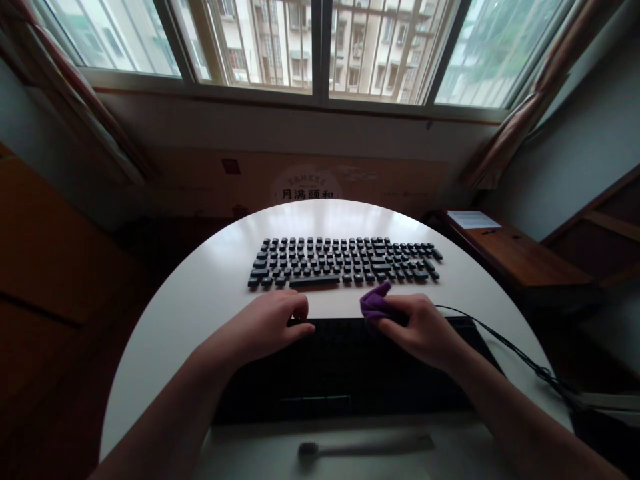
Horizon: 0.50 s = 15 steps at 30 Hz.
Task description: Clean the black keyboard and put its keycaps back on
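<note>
Purple cloth (374, 303): soft, light, pinched in closed right hand (425, 330) fingers at keyboard base (345, 363) twelve o'clock edge. Left hand (267, 327) lay loosely curled, empty, steadying the base, probably rigid; best gripped by its edges

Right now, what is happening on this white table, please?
A person works on a black keyboard base that lies on a round white table. The right hand presses a purple cloth on the base's far edge, and the left hand rests on the same edge. The removed keycaps lie in rows beyond it. A small brush lies at the near edge.
</note>
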{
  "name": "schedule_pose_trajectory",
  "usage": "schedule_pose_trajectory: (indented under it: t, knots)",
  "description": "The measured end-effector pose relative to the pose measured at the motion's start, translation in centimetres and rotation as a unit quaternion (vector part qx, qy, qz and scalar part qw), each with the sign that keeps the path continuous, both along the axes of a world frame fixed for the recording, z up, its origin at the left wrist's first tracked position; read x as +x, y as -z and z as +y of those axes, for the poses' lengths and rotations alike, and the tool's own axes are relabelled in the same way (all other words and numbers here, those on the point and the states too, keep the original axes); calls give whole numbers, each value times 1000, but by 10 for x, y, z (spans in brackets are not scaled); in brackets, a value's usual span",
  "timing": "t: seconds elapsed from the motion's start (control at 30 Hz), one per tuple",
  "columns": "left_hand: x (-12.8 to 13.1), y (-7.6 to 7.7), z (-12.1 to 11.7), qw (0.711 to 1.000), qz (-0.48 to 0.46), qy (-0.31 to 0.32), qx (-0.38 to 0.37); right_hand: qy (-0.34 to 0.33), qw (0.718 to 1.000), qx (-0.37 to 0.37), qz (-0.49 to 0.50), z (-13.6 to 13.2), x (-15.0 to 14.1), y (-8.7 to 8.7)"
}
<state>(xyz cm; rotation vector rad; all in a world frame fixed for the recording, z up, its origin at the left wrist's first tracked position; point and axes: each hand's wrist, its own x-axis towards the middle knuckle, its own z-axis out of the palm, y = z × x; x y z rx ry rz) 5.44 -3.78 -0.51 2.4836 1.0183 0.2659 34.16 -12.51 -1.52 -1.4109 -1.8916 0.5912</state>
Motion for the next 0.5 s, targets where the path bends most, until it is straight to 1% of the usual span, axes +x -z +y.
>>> schedule_pose_trajectory:
  t: [0.07, 0.17, 0.3, 0.5]
  knots:
    - [0, 0, 0, 1000, -5, 1, -9, -56, 996, -39, -65, -1, -6, 3]
    - [1, 0, 0, 1000, -7, -4, -20, -94, 987, -54, -122, -4, -11, 6]
    - [1, 2, 0, 1000, -12, -3, -28, -105, 981, -43, -157, -6, -15, 8]
    - [0, 5, 1, 1000, -23, 3, -18, -90, 987, 11, -134, -9, -25, 11]
